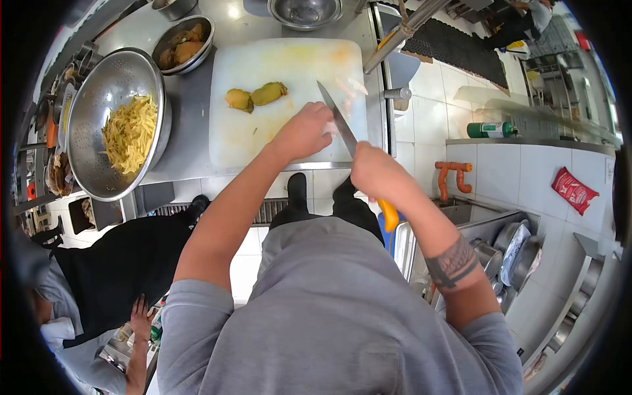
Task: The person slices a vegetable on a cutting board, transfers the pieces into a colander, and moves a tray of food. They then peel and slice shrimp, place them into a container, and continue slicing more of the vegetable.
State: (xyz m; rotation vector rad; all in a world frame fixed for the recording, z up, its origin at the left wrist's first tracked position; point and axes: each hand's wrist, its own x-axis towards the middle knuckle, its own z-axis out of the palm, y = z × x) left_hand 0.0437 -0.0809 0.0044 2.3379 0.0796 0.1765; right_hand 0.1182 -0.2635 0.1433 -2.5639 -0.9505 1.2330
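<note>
My right hand grips the yellow handle of a kitchen knife, whose blade points up and left across the white cutting board. My left hand is on the board beside the blade, fingers curled in on a pale pinkish piece of food that they mostly hide. Pale, thin strips of food lie right of the blade. Left of it on the board sit two greenish-yellow pieces, which look like peeled fruit or vegetable.
On the left, a steel colander holds yellow shreds. Behind it stands a bowl of brownish pieces, with another steel bowl at the back. A co-worker in a black apron is at lower left. A metal post rises at right.
</note>
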